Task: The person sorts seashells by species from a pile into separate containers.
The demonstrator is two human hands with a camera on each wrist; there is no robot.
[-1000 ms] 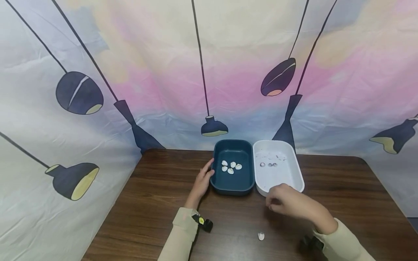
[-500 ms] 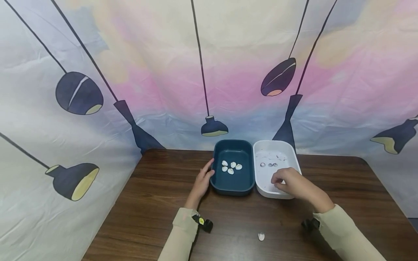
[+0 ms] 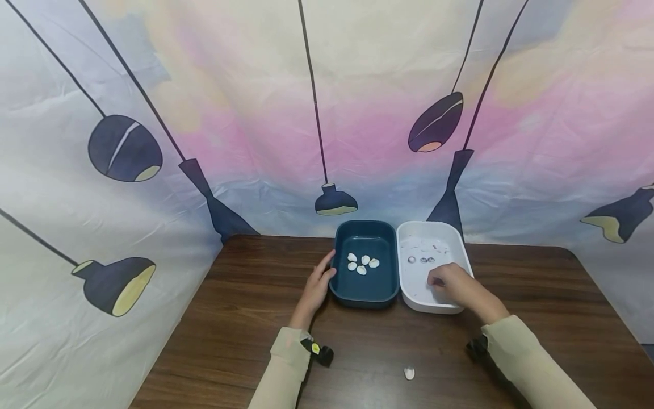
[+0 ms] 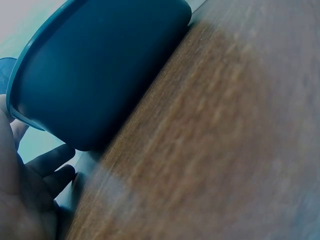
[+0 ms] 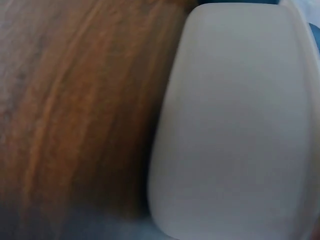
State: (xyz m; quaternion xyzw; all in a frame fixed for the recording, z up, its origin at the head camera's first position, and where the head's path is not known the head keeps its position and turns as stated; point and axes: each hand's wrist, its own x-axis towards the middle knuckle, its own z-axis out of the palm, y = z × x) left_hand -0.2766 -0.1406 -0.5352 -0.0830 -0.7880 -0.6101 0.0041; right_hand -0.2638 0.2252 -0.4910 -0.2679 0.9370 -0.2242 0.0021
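My left hand (image 3: 315, 288) rests against the left side of a dark teal tray (image 3: 364, 296), fingers at its rim. In the left wrist view, fingers (image 4: 52, 165) lie beside the tray's outer wall. Several small white shells (image 3: 361, 270) lie in that tray. My right hand (image 3: 453, 284) is over the front right part of a white tray (image 3: 429, 307), fingers bent downward. Its fingertips are hidden, so I cannot tell whether they hold anything. Toward the middle of the white tray sit three small round pieces (image 3: 423, 260) in a row.
One more white shell (image 3: 409, 373) lies alone on the brown wooden table (image 3: 368, 346), in front of the trays. Tiny bits (image 3: 435, 247) are scattered in the back of the white tray. Behind the table hangs a cloth (image 3: 245, 113) printed with lamps.
My right hand has moved from the front edge of the white tray forward and slightly right, over its inside. The left hand and the shells stay where they were.
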